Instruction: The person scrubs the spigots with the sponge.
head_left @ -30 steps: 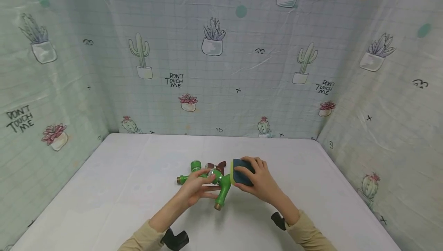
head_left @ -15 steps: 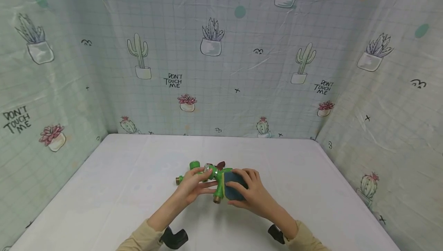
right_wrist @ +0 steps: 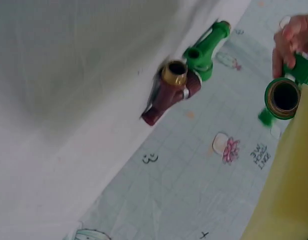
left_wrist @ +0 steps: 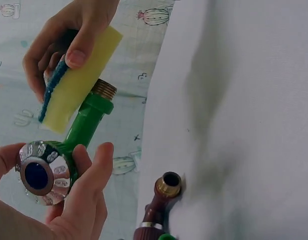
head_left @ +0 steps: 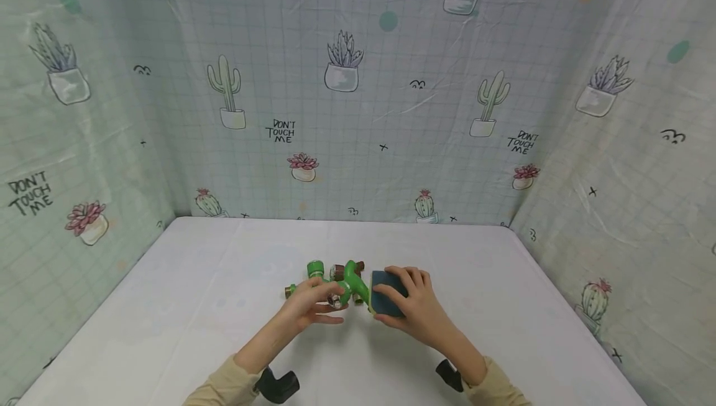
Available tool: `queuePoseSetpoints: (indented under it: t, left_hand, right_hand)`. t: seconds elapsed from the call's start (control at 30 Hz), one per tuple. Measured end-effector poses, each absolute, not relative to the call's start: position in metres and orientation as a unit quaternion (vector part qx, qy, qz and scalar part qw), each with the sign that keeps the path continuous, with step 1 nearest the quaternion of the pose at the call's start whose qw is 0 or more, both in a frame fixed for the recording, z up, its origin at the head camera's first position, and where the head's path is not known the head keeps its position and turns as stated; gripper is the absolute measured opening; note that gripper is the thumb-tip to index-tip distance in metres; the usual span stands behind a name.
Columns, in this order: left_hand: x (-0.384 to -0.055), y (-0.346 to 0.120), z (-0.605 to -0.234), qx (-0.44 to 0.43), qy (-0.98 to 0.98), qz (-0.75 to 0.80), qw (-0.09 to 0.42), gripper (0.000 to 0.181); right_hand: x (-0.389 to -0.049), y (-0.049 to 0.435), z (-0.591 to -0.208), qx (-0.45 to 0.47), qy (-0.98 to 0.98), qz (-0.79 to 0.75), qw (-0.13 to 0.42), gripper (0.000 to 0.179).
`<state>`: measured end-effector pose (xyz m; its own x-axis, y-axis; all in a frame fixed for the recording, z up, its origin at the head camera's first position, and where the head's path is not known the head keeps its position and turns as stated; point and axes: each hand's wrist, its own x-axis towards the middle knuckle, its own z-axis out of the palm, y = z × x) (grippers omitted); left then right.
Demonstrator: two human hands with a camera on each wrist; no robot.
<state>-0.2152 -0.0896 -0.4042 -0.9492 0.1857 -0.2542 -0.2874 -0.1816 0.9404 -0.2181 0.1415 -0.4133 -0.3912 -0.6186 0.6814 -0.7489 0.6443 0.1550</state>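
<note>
A: Far left, on the white table [head_left: 235, 269]?
B: 1 loose green tap [head_left: 316, 268]; 1 maroon tap [right_wrist: 164, 95] lies beside it, to the right.
A: Left hand [head_left: 304, 303]?
B: Fingers part-curled, gripping the held green tap [left_wrist: 85, 125] at its clear knob [left_wrist: 60, 172]. Tap is raised above the table, between the 2 hands.
A: Right hand [head_left: 416, 306]?
B: Thumb and fingers bent round 1 blue-and-yellow sponge [head_left: 387, 294], yellow face at the tap's threaded spout. Contact: cannot tell.
</note>
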Motion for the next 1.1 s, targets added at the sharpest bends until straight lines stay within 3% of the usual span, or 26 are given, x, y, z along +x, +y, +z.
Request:
queuePoseSetpoints:
  t: [0.17, 0.33, 0.7, 1.1]
  left_hand:
    - [-0.214, -0.095, -0.405, -0.052, 0.569, 0.779, 0.256, 0.012]
    - [-0.212, -0.096, -0.406, -0.03, 0.54, 0.784, 0.303, 0.058]
    - [-0.212, -0.09, -0.401, -0.001, 0.512, 0.819, 0.259, 0.052]
    - [-0.21, -0.088, -0.403, -0.028, 0.482, 0.836, 0.262, 0.067]
  right_hand:
    - [-0.225, 0.147, -0.408, 0.411, -0.824, 0.069, 0.385, 0.048]
    - [-0.231, 0.152, -0.406, 0.393, -0.822, 0.067, 0.407, 0.045]
    - [-0.23, 0.154, -0.413, 0.373, -0.831, 0.088, 0.403, 0.044]
    - [-0.225, 0.16, -0.411, 0.407, -0.811, 0.093, 0.41, 0.045]
